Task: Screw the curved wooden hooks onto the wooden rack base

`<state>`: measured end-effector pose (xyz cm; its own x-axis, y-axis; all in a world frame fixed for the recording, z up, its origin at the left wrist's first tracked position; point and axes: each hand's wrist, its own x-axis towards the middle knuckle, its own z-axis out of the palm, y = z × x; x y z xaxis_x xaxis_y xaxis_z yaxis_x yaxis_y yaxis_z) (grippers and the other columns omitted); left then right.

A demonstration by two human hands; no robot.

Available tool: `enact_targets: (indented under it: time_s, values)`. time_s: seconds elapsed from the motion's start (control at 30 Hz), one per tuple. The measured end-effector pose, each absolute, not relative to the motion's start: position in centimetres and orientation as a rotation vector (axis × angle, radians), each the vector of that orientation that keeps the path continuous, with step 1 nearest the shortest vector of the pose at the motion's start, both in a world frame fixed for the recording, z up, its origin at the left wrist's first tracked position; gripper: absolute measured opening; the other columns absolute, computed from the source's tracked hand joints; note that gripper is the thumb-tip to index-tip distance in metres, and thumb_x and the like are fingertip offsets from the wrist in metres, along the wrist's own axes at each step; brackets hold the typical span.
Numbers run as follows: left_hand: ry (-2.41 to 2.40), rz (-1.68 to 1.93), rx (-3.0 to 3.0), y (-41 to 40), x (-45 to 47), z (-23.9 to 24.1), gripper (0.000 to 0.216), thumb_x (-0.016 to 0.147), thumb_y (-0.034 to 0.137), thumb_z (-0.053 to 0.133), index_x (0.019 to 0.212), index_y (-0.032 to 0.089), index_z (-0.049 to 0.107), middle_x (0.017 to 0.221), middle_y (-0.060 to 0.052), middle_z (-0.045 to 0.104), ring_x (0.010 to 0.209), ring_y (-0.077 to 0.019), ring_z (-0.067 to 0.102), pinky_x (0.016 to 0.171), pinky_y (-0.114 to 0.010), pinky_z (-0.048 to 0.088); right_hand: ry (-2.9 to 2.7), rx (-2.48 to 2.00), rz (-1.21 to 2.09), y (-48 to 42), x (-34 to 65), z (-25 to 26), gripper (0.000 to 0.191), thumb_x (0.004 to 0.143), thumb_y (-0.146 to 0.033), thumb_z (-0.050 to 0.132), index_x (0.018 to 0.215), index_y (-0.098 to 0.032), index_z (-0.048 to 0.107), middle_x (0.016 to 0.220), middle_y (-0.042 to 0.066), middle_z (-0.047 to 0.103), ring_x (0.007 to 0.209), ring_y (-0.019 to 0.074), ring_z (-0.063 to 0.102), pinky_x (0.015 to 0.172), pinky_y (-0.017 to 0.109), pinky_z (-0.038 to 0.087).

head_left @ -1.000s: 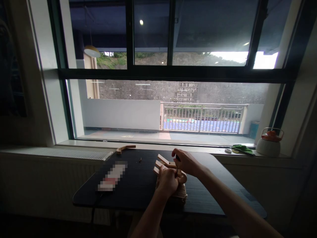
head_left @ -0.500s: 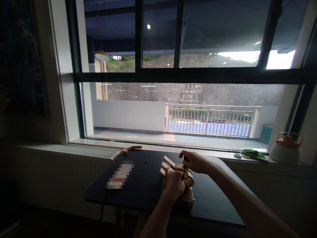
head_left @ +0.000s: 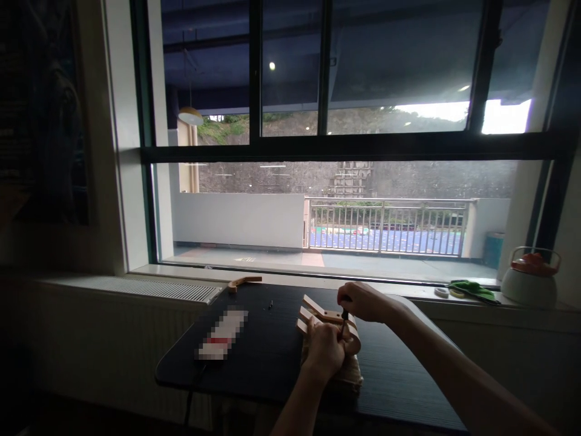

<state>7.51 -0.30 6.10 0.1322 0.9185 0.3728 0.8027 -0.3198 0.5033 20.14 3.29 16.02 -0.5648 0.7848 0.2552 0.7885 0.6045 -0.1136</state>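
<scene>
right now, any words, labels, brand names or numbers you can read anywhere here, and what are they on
None can be read.
The flat white and red item on the black table is blurred out.
The wooden piece under the left hand and right hand shows no print.
The kettle on the sill shows no legible mark.

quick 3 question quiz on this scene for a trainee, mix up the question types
1. True or false: the left hand grips the wooden assembly.
2. What does the right hand hold over it? A) a cup B) a thin dark tool C) a phone
3. Fill in: the curved wooden piece lies at the far ____ edge of the black table.

Key: 1 true; 2 B; 3 left
</scene>
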Motion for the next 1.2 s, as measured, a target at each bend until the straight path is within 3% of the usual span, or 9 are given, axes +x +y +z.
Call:
enact_targets:
  time_s: [0.17, 0.37, 0.57, 0.77, 0.87, 1.03, 1.2]
  values:
    - [1.697, 0.965, 2.203, -0.6, 7.6, 6.3, 0.02, 0.073, 0.02, 0.051, 0.074, 0.022, 0.071, 0.082, -0.004, 0.069, 0.096, -0.0228, 0.055, 0.096, -0.036, 0.031, -2.472, -1.36, -0.208, 3.1, 20.1, 15.4, 0.023, 0.08, -0.023, 0.047, 0.074, -0.018, 0.068, 0.069, 0.005, 0.065, 0.057, 0.012, 0.052, 0.052, 0.023, 0.029]
    - [1.699, 0.996, 2.22, -0.1, 7.6, 5.8, 0.02, 0.072, 0.02, 0.051, 0.071, 0.023, 0.07, 0.078, -0.004, 0.07, 0.095, -0.0228, 0.055, 0.092, -0.035, 0.032, -2.536, -1.357, -0.071, 3.0, 20.1, 16.2, 0.021, 0.072, -0.023, 0.054, 0.088, -0.022, 0.067, 0.077, 0.002, 0.066, 0.061, 0.0128, 0.054, 0.052, 0.021, 0.03]
    - [1.705, 0.99, 2.238, -0.3, 7.7, 6.1, 0.021, 0.072, 0.019, 0.05, 0.073, 0.022, 0.071, 0.079, -0.005, 0.069, 0.091, -0.0223, 0.057, 0.086, -0.034, 0.035, -2.537, -1.404, -0.096, 3.1, 19.7, 16.0, 0.017, 0.076, -0.024, 0.05, 0.075, -0.017, 0.066, 0.068, 0.004, 0.064, 0.056, 0.0116, 0.052, 0.05, 0.022, 0.03]
    - [1.719, 0.963, 2.233, 0.1, 7.7, 5.6, 0.019, 0.074, 0.022, 0.051, 0.073, 0.021, 0.07, 0.081, -0.004, 0.07, 0.094, -0.0219, 0.056, 0.099, -0.035, 0.025, -2.506, -1.517, -0.167, 2.9, 19.7, 16.4, 0.021, 0.074, -0.034, 0.055, 0.086, -0.02, 0.066, 0.076, 0.004, 0.066, 0.063, 0.0157, 0.056, 0.051, 0.023, 0.029]
    - [1.716, 0.941, 2.22, 0.0, 7.7, 5.7, 0.02, 0.075, 0.023, 0.051, 0.075, 0.022, 0.07, 0.082, -0.003, 0.07, 0.094, -0.0211, 0.056, 0.102, -0.035, 0.022, -2.576, -1.458, -0.058, 3.0, 19.9, 16.8, 0.026, 0.071, -0.027, 0.056, 0.095, -0.023, 0.065, 0.083, 0.002, 0.067, 0.066, 0.014, 0.056, 0.053, 0.022, 0.033]
    - [1.722, 0.934, 2.195, -0.8, 7.6, 6.6, 0.021, 0.074, 0.021, 0.05, 0.075, 0.02, 0.071, 0.082, -0.005, 0.069, 0.095, -0.022, 0.056, 0.101, -0.036, 0.024, -2.615, -1.375, -0.085, 3.2, 19.9, 16.0, 0.02, 0.077, -0.021, 0.048, 0.079, -0.019, 0.067, 0.079, 0.003, 0.067, 0.068, 0.0128, 0.057, 0.057, 0.021, 0.034]
    - [1.694, 0.954, 2.202, -0.7, 7.6, 6.6, 0.02, 0.073, 0.019, 0.051, 0.075, 0.021, 0.071, 0.083, -0.004, 0.069, 0.094, -0.0216, 0.056, 0.1, -0.037, 0.025, -2.562, -1.51, -0.225, 2.7, 19.7, 16.1, 0.023, 0.083, -0.03, 0.045, 0.085, -0.019, 0.065, 0.079, 0.006, 0.066, 0.069, 0.0159, 0.058, 0.055, 0.023, 0.031]
